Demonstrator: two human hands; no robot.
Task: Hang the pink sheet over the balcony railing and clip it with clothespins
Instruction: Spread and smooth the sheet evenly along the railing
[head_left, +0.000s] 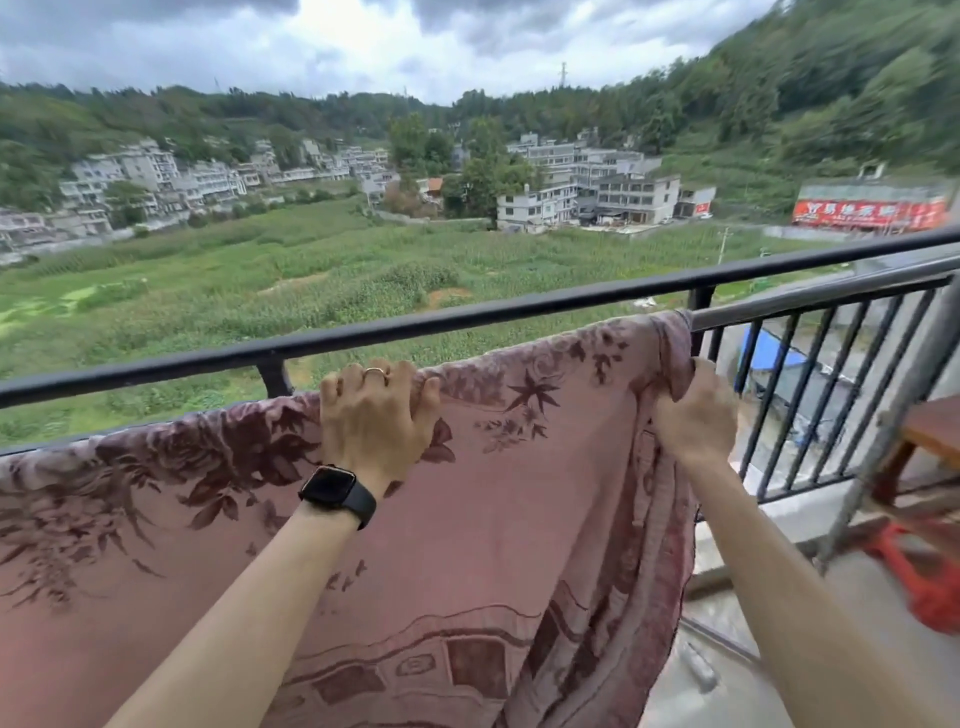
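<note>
The pink sheet (493, 499), printed with dark flowers and leaves, is draped over the inner rail of the black balcony railing (467, 318) and hangs down toward me. My left hand (376, 415), with a ring and a black watch, lies over the sheet's top fold on the rail, fingers curled over it. My right hand (693, 415) grips the bunched right edge of the sheet just below the rail's bare end. No clothespins are in view.
Vertical black bars (810, 395) close the railing at the right. A wooden table or stool (930, 441) and a red plastic item (919, 577) stand on the concrete floor at the far right. Beyond the rail lie fields and buildings far below.
</note>
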